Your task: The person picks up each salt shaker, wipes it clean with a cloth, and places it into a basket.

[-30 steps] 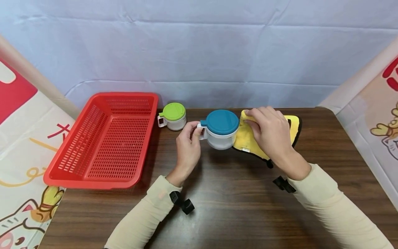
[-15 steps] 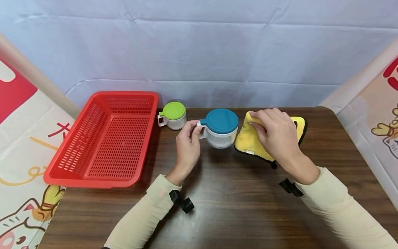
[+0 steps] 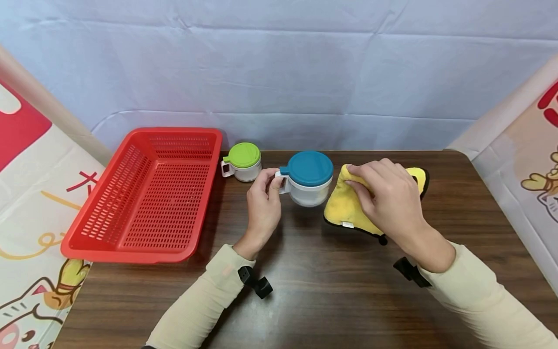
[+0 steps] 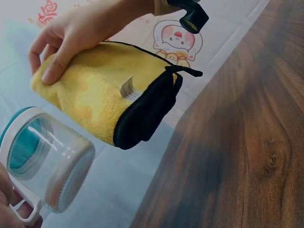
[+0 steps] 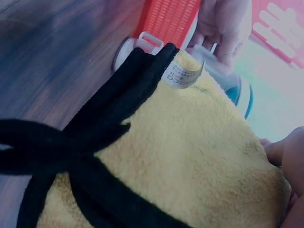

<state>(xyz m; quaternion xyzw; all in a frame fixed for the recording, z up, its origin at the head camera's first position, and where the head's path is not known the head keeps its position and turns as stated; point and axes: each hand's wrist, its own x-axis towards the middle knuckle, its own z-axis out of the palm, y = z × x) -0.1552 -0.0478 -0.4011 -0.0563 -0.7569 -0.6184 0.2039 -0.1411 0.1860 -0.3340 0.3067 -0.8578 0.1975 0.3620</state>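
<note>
My left hand [image 3: 264, 203] grips the white handle of a clear jar [image 3: 309, 194] with a blue lid [image 3: 310, 168]. In the left wrist view the jar [image 4: 61, 166] is tilted and its see-through body shows. To its right, my right hand [image 3: 388, 198] pinches a folded yellow cloth [image 3: 344, 206] with black edging and a small white tag. The cloth [image 4: 95, 99] hangs beside the jar, a short gap between them in the head view. Close up in the right wrist view, the cloth [image 5: 185, 147] covers part of the jar.
A smaller jar with a green lid [image 3: 244, 156] stands on the wooden table [image 3: 314, 286], left of the blue-lidded one. Farther left is a red perforated basket [image 3: 198, 232]. A pale cloth backdrop [image 3: 279, 72] rises behind the table.
My right hand has drawn the yellow cloth away from the jar's side, first rightward, then slightly toward me. My left hand keeps its hold on the jar, nearly still.
</note>
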